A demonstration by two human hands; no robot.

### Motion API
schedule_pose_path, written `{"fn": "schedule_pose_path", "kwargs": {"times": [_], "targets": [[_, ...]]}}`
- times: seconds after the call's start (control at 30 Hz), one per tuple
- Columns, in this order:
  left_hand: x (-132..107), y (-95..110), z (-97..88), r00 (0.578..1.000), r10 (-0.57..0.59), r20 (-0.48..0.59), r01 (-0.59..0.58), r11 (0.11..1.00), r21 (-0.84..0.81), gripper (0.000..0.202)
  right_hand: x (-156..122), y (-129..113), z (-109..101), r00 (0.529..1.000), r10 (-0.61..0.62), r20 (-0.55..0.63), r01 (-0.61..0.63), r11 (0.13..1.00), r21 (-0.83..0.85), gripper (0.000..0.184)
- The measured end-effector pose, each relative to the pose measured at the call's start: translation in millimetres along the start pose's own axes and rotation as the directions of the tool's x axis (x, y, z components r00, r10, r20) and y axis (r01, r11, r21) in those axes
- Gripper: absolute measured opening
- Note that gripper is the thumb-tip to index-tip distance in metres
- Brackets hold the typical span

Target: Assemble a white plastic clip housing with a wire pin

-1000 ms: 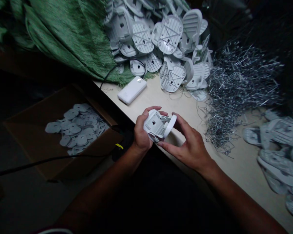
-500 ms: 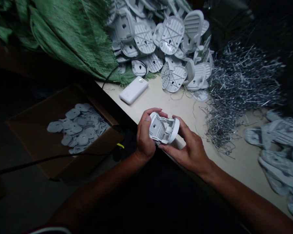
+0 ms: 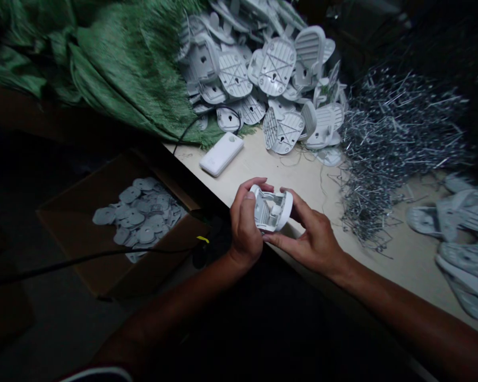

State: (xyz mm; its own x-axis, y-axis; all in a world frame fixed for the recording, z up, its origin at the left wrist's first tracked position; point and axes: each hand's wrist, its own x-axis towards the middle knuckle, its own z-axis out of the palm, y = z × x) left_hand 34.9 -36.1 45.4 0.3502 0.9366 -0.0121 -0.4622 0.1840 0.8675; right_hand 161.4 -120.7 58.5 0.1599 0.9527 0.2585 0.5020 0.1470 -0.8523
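Note:
Between both hands is a white plastic bracket with two rounded, ribbed plates joined by a middle part, held just over the table's near edge. My left hand wraps round its left plate, the thumb lying along the outside. On the other side my right hand grips the right plate, with fingers behind and the thumb underneath at the lower edge. The inner face of the left plate is partly hidden by the left thumb.
Similar white plastic parts are heaped at the back beside a green woven sack. A white power bank with a black cable lies on the table. Thin metal wire pieces pile up at right. A cardboard box holds flat grey plates.
My left hand has shifted slightly right and its thumb now covers more of the bracket's left plate. The camera view has moved a little; my right hand keeps its grip.

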Motion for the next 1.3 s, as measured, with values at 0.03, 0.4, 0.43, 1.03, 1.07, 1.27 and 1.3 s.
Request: {"fn": "schedule_pose_path", "kwargs": {"times": [0.03, 0.4, 0.43, 1.03, 1.07, 1.27, 1.3], "targets": [[-0.7, 3.5, 0.2, 1.000, -0.001, 0.018, 0.001, 1.000, 0.003, 0.039, 1.3, -4.0, -1.3, 1.000, 0.007, 0.012, -0.007, 1.000, 0.020, 0.093], [22.6, -1.6, 2.5, 0.999, 0.017, 0.047, -0.017, 1.000, -0.010, 0.046, 6.9, -1.5, 6.6, 0.994, -0.001, -0.109, -0.010, 0.995, -0.101, 0.094], [23.2, -5.8, 2.4, 0.999, 0.010, 0.038, -0.009, 1.000, -0.019, 0.046, 5.2, 1.4, 7.5, 0.994, -0.006, -0.109, -0.009, 0.991, -0.132, 0.095], [80.2, -41.2, -35.0, 0.968, -0.160, 0.191, 0.032, 0.841, 0.540, 0.077, 29.5, 49.5, -45.4, 0.998, -0.055, 0.015, 0.056, 0.880, -0.472, 0.059], [84.0, -37.1, -36.9, 0.971, -0.141, 0.191, -0.009, 0.782, 0.624, 0.077, 25.8, 45.6, -49.4, 0.997, -0.059, -0.051, 0.028, 0.882, -0.471, 0.054], [93.6, -3.6, -47.0, 0.927, -0.193, 0.321, -0.244, 0.337, 0.909, 0.060, -23.5, 25.8, -108.4, 0.920, -0.126, -0.372, -0.091, 0.852, -0.515, 0.032], [94.7, -0.4, -47.3, 0.918, -0.218, 0.330, -0.262, 0.288, 0.921, 0.063, -33.9, 28.1, -123.6, 0.896, -0.113, -0.429, -0.148, 0.836, -0.528, 0.029]]}}
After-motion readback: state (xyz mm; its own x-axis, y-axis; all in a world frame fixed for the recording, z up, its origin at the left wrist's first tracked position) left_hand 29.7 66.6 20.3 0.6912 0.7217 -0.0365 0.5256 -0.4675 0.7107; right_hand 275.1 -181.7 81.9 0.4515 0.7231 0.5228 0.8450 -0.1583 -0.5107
